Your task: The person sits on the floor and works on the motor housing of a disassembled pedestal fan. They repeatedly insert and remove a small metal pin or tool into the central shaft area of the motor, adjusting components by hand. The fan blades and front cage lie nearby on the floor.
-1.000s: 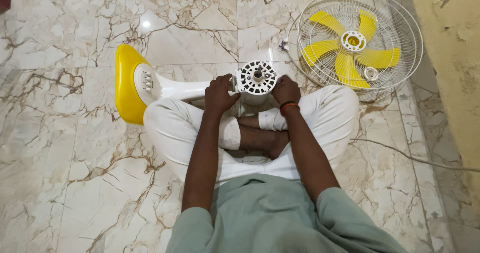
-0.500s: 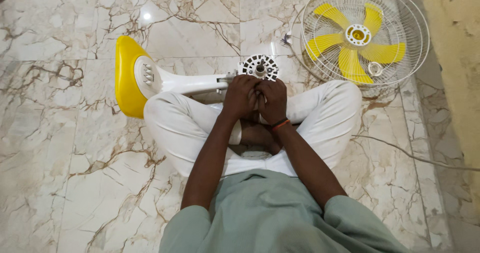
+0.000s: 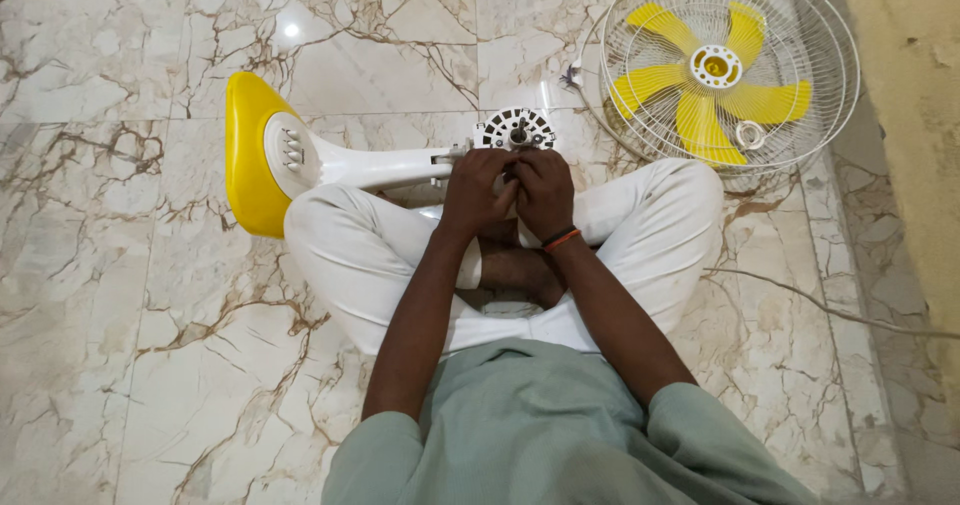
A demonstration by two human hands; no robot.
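A: Head view: where are your hands?
B: Your left hand [image 3: 478, 187] and right hand [image 3: 545, 190], pressed together, clasp the fan motor [image 3: 515, 130], over your crossed legs.
A: Nearby?
B: Yellow base [image 3: 252, 155] left, blade cage [image 3: 725, 70] right, on the floor [image 3: 120, 315].

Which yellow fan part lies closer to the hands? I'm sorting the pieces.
The yellow oval base, joined by the white stem to the hands' work; the yellow five-bladed propeller lies apart inside the wire guard.

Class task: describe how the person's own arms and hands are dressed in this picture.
Both hands, left hand and right hand, are bare and gloveless. Short grey-green sleeves end above the elbows, forearms uncovered. A thin black-and-orange band circles the right wrist.
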